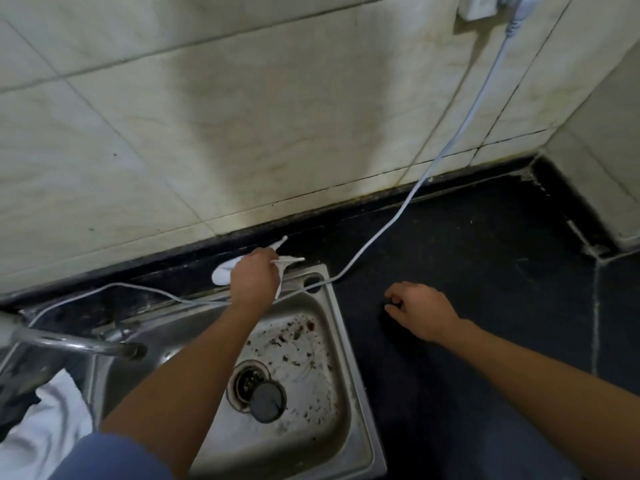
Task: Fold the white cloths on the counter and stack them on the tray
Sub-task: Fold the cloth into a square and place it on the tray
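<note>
My left hand (pixel 254 277) reaches over the sink and is closed on a small white cloth (pixel 221 271) that lies bunched on the dark ledge behind the basin, its corners sticking out past my fingers. My right hand (pixel 420 311) hovers low over the black counter (pixel 485 271) to the right of the sink, fingers curled loosely and holding nothing. More white cloth (pixel 45 431) lies heaped at the bottom left, partly cut off by the frame edge. No tray is in view.
A steel sink (pixel 346 348) with food scraps and a drain plug (pixel 266 405) sits below my left arm. A chrome tap (pixel 76 342) juts in from the left. A white power cable (pixel 398 213) runs from a wall socket across the counter and the sink's back rim. Tiled walls enclose the corner.
</note>
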A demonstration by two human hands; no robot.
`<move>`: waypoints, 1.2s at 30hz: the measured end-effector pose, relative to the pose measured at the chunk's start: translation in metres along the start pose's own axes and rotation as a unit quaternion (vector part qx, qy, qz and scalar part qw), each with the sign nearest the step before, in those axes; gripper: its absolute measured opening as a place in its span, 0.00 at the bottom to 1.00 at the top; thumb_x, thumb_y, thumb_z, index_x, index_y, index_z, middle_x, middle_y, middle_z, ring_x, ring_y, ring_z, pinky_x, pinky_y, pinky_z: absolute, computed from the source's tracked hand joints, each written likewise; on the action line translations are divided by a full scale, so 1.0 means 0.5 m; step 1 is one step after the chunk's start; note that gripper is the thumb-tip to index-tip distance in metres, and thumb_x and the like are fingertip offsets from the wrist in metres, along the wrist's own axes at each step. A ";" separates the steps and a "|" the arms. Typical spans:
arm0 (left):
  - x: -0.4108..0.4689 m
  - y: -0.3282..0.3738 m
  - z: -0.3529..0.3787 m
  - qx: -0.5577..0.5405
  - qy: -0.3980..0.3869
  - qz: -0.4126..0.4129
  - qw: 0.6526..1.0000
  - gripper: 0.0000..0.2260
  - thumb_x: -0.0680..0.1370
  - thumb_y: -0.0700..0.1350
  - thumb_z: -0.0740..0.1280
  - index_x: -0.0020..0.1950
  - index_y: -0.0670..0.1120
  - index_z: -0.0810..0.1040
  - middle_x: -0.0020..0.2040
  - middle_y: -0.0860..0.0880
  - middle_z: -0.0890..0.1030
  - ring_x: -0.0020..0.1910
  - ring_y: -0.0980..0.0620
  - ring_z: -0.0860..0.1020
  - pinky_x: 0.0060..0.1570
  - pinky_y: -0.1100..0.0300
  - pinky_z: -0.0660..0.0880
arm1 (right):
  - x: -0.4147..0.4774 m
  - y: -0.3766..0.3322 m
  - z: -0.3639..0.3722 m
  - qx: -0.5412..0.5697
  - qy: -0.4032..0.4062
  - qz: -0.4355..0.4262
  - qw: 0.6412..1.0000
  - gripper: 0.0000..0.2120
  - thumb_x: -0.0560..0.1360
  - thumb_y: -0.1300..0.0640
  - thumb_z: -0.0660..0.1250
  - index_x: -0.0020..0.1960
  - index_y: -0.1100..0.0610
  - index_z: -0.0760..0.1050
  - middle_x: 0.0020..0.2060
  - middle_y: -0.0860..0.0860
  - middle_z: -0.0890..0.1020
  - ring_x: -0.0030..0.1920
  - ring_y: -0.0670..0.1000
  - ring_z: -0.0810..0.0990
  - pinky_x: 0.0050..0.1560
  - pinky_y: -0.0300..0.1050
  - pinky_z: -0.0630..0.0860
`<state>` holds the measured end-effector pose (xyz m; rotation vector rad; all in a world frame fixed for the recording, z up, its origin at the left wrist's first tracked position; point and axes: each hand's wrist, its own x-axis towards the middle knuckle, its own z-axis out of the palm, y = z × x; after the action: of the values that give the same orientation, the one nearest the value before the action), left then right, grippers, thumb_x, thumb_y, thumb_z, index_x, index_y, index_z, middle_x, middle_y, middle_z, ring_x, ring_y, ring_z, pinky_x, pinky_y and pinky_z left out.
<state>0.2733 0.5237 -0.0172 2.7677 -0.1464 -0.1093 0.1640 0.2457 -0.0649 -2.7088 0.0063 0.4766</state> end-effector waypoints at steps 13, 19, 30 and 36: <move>-0.153 0.269 -0.065 -0.191 -0.002 0.207 0.959 0.09 0.73 0.34 0.65 0.48 0.42 0.82 0.41 0.48 0.81 0.38 0.52 0.76 0.42 0.60 0.73 | -0.258 0.095 -0.060 0.038 0.056 0.188 0.980 0.15 0.78 0.46 0.63 0.62 0.50 0.73 0.48 0.46 0.79 0.47 0.49 0.78 0.44 0.44 0.75; -0.219 0.423 -0.015 -0.225 -0.073 0.242 0.941 0.08 0.74 0.34 0.65 0.45 0.45 0.82 0.37 0.54 0.79 0.34 0.58 0.75 0.34 0.73 0.68 | -0.352 0.207 -0.085 0.080 0.088 0.259 0.959 0.14 0.77 0.45 0.65 0.60 0.49 0.75 0.48 0.45 0.80 0.47 0.48 0.79 0.46 0.44 0.77; -0.289 0.575 0.144 -0.197 -0.146 0.181 0.953 0.09 0.74 0.34 0.65 0.46 0.46 0.81 0.35 0.56 0.77 0.34 0.58 0.77 0.38 0.63 0.76 | -0.386 0.420 -0.092 0.115 0.060 0.261 0.957 0.13 0.76 0.46 0.65 0.59 0.48 0.76 0.51 0.47 0.82 0.51 0.51 0.80 0.51 0.45 0.76; -0.291 0.472 0.219 -0.025 -0.257 0.133 0.957 0.12 0.74 0.37 0.65 0.57 0.45 0.80 0.48 0.46 0.82 0.47 0.48 0.80 0.49 0.56 0.76 | -0.340 0.425 -0.058 0.109 0.005 0.186 0.976 0.24 0.74 0.46 0.67 0.68 0.47 0.68 0.59 0.49 0.76 0.55 0.52 0.78 0.54 0.48 0.76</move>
<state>0.0979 0.2826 -0.0250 2.5754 -0.6361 -0.7471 -0.0016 0.0277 -0.0635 -2.4938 0.5457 0.5329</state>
